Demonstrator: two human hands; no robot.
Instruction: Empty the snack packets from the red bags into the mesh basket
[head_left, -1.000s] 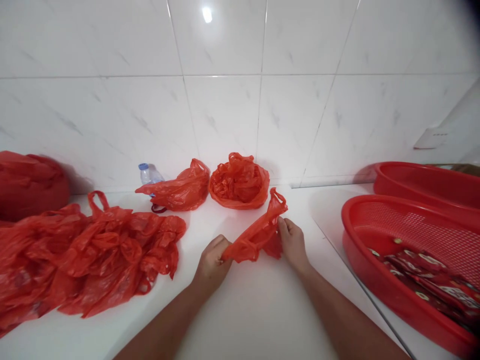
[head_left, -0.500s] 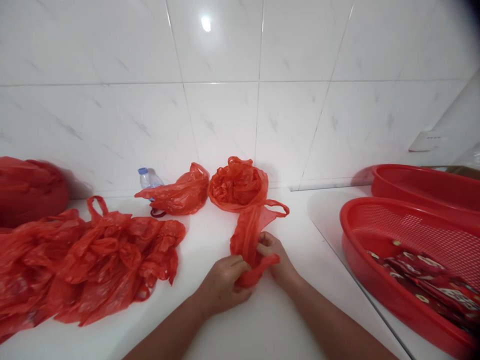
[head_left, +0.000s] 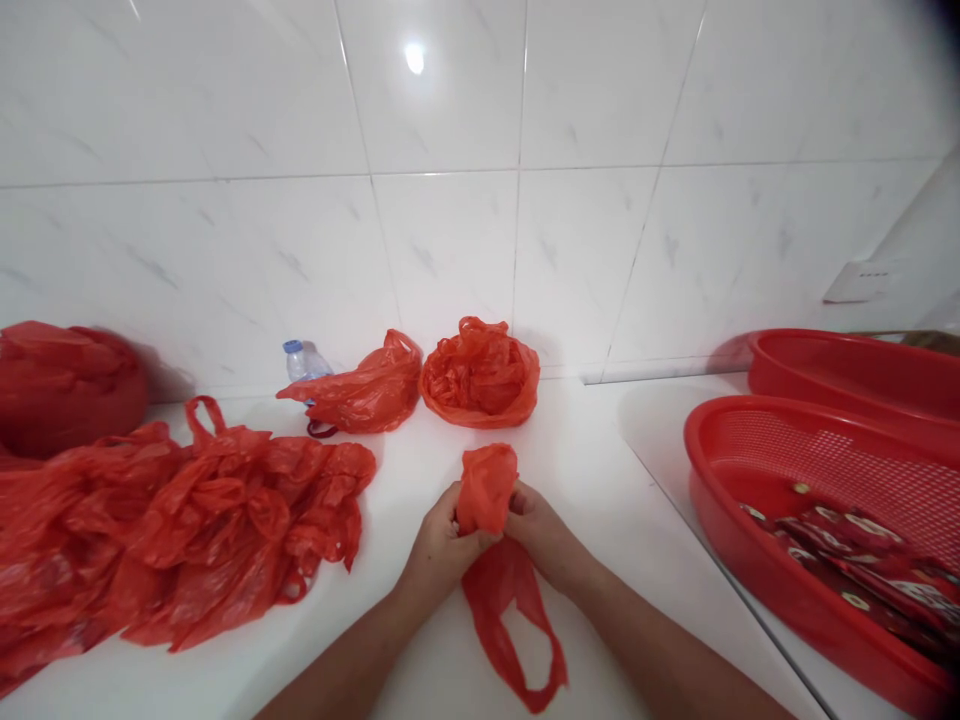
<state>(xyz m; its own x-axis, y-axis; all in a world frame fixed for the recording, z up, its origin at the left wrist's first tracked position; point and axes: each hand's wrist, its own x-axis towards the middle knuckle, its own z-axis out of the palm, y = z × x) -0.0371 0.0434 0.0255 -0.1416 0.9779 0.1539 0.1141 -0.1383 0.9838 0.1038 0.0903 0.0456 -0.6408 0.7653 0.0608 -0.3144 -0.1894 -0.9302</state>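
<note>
From here I see the left hand (head_left: 435, 543) and right hand (head_left: 546, 538), each grip pinching one side of the red plastic carrier bag (head_left: 489, 490) left of the perforated red basket (head_left: 739, 540), seemingly to pin its bunched part together while the loop handle (head_left: 558, 664) trails free.

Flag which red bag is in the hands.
The bag at front center, held by the left hand and right hand, its handle loop toward the camera. The heap at left and bundles along the wall lie untouched.
</note>
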